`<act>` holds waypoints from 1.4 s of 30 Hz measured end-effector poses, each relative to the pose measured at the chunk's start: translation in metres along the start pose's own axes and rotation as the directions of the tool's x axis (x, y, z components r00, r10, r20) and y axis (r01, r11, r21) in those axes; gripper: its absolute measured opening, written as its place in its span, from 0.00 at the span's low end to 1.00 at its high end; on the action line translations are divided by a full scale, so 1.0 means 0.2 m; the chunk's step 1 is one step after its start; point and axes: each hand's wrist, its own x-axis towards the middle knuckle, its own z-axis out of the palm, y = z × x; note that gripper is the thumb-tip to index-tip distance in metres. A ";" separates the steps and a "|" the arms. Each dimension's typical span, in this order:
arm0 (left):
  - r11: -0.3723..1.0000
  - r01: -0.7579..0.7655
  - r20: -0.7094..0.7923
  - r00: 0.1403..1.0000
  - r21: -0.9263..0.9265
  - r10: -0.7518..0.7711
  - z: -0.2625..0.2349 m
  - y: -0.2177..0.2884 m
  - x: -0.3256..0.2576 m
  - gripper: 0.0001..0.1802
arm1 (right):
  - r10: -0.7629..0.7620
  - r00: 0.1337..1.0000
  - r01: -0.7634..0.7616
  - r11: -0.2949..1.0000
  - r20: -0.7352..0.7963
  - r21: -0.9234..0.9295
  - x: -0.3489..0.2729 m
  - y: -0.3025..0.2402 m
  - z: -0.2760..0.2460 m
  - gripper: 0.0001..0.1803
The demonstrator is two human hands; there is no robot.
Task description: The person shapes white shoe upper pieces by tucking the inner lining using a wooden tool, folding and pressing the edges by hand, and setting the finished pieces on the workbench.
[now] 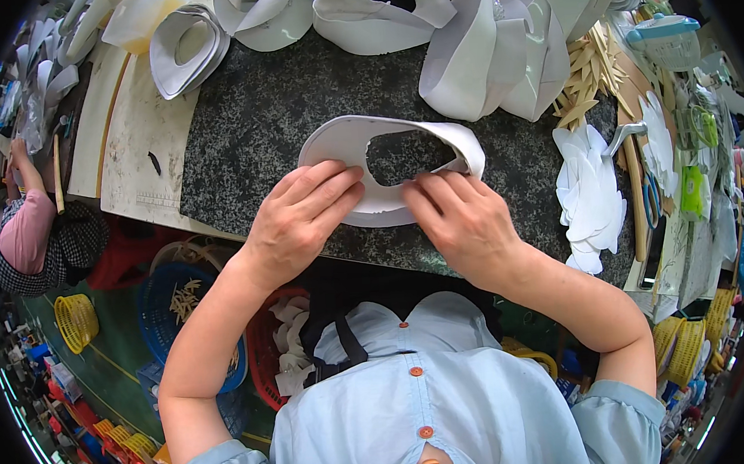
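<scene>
A white, curved piece with a large oval opening, which looks like a shoe upper (335,140), lies near the front edge of a speckled dark stone slab (244,129). My left hand (296,213) holds its left side, with the fingers together on top and the tips by the opening. On the other side, the fingers of my right hand (468,225) are bent over the near right rim of the opening. Both thumbs are mostly hidden. The upper's far right edge stands up and curls over, while its near edge shows below my fingers.
More white uppers (455,67) are heaped at the back, with a stack of them (189,51) at back left. To the right lie beige pointed strips (590,74), white leaf-shaped pieces (587,191), a hammer (630,141) and scissors (652,199). A co-worker (26,226) sits far left.
</scene>
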 end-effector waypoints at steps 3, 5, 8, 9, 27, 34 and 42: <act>1.000 -0.009 0.007 1.000 0.004 0.009 -0.01 -0.03 0.01 0.17 | -0.099 0.992 0.108 0.988 -0.080 0.112 0.03 -0.02 0.05 0.21; 0.999 0.009 -0.010 1.000 -0.033 -0.009 0.00 -0.04 0.02 0.16 | -0.203 0.972 0.220 0.963 -0.123 0.153 0.01 -0.03 0.11 0.24; 0.999 -0.002 -0.036 0.999 -0.047 0.000 -0.01 -0.07 0.07 0.16 | -0.106 0.994 0.109 0.990 -0.037 0.093 0.03 -0.08 0.13 0.28; 0.999 -0.032 -0.047 0.998 -0.022 0.031 -0.01 -0.08 0.08 0.16 | -0.106 0.994 0.109 0.990 -0.036 0.094 0.04 -0.10 0.12 0.28; 0.995 -0.053 0.015 0.999 0.086 0.052 -0.02 -0.04 0.00 0.17 | 0.034 0.987 0.002 0.975 -0.155 0.224 0.02 -0.03 0.09 0.31; 0.997 -0.071 -0.030 0.997 0.021 0.072 0.03 -0.01 0.03 0.19 | 0.038 0.989 -0.011 0.983 -0.140 0.185 -0.01 -0.05 0.14 0.26; 0.997 -0.069 -0.052 0.996 0.016 0.070 0.05 0.02 0.04 0.18 | 0.004 0.968 0.042 0.983 -0.250 0.179 -0.02 -0.03 0.18 0.24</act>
